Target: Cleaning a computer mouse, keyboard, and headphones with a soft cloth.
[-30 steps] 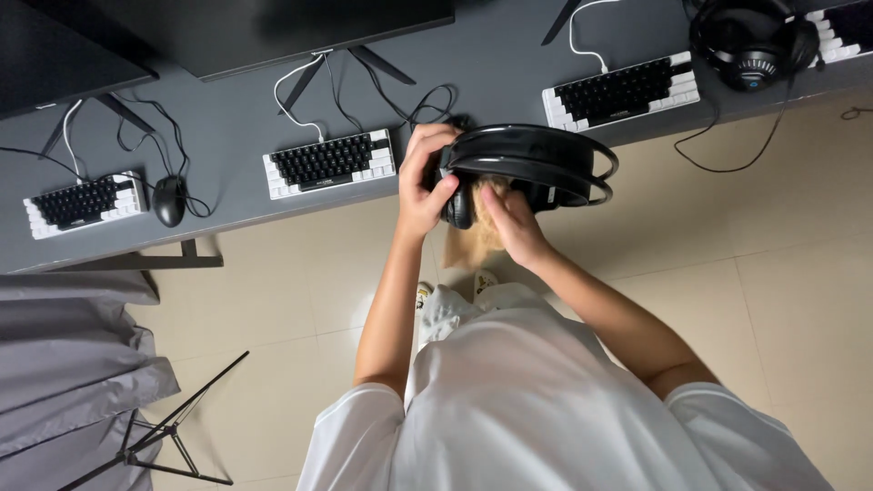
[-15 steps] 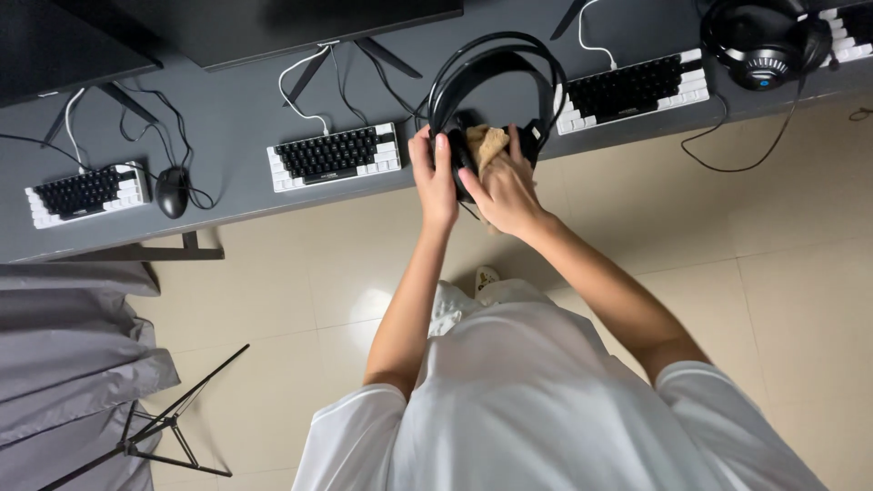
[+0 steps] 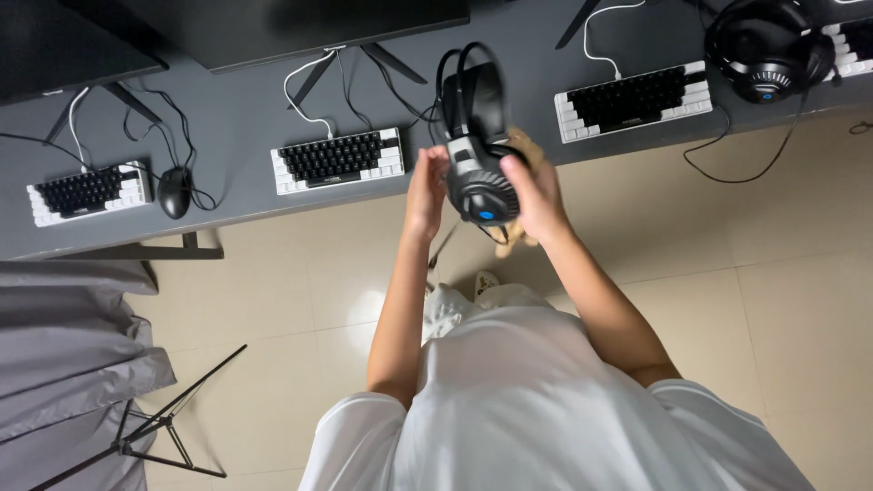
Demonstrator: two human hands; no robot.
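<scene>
Grey desk [image 3: 227, 195], keyboards [image 3: 338, 159], mouse [image 3: 174, 191] behind; both hands [image 3: 536, 195] gripping black headset [image 3: 479, 159].

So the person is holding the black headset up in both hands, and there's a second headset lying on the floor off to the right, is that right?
Not quite. Both hands, left hand and right hand, do hold the black headset, but the second headset lies on the grey desk at the far right, not on the floor. The head view shows this.
</scene>
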